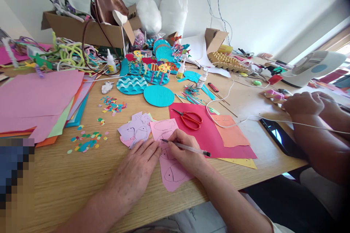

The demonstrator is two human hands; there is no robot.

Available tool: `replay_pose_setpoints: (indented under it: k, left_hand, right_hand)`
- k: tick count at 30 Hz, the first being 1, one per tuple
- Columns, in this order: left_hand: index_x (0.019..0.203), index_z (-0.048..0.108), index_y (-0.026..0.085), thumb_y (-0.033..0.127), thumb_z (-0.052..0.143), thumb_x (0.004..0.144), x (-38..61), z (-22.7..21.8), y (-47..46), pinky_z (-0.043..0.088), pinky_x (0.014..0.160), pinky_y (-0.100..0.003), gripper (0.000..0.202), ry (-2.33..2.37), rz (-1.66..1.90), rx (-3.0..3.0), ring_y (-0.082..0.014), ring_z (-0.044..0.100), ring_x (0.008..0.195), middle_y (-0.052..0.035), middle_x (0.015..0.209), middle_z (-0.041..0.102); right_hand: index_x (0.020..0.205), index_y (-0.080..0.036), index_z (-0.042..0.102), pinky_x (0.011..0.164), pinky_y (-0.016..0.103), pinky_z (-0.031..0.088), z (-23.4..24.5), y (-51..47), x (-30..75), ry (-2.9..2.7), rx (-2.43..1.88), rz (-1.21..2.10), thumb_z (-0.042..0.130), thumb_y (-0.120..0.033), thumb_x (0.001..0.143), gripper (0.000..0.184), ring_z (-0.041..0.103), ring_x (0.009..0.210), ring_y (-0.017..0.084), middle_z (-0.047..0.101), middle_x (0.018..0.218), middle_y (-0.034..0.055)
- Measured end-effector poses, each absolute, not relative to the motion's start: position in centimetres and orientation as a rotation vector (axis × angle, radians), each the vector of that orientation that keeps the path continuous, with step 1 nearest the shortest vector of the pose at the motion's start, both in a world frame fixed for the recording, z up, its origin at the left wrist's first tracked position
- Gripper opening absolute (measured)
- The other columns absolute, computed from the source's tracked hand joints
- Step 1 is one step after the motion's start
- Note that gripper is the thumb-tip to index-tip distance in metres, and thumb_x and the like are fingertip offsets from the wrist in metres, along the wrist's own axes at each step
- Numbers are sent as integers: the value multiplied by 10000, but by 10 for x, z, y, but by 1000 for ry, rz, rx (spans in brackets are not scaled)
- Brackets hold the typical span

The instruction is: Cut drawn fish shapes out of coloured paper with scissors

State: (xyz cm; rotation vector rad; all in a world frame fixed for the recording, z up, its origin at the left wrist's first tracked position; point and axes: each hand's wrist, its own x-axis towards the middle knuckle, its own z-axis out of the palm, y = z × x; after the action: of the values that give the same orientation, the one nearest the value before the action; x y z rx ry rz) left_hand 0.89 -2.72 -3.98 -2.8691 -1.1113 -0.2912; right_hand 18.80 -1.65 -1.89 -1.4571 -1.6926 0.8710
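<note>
My right hand (187, 153) grips a pen (191, 148), its tip on a strip of pink paper (171, 184) that bears several drawn fish outlines. Flat on the table, with its fingertips against the strip's left edge, lies my left hand (139, 165), fingers stretched out. Just beyond it are lilac paper pieces (140, 130) with fish drawn on them. Orange-handled scissors (190, 119) rest on a red sheet (207, 131) to the right of the strip. An orange paper piece (232, 131) with faint marks overlaps that sheet.
Stacked coloured paper (41, 94) lies at left, near scattered paper dots (89, 141). Blue ovals (158, 95), decorated fish pieces (157, 72) and glue bottles (201, 79) stand farther back. At right, another person's hands (303, 103) are beside a phone (279, 138) and a white cable (259, 116).
</note>
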Motion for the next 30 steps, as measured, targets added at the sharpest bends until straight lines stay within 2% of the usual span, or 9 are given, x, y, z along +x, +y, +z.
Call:
replay_pose_setpoints:
  k: [25, 30]
  left_hand:
    - [1256, 524, 142, 43, 301, 871, 9, -39, -28, 376, 1003, -419, 455, -1139, -280, -2905, -226, 475, 1217, -74, 1321, 555]
    - [1252, 527, 170, 51, 305, 877, 9, -40, -28, 364, 1012, -411, 452, -1163, -286, -2893, -212, 476, 1215, -64, 1315, 561]
  right_hand:
    - [653, -199, 467, 449, 197, 312, -20, -16, 188, -1708, -1454, 849, 474, -143, 711, 80, 431, 470, 91, 493, 524, -56]
    - [655, -199, 465, 451, 201, 315, -20, -15, 188, -1707, -1454, 860, 471, -147, 713, 78, 434, 462, 92, 496, 520, -55]
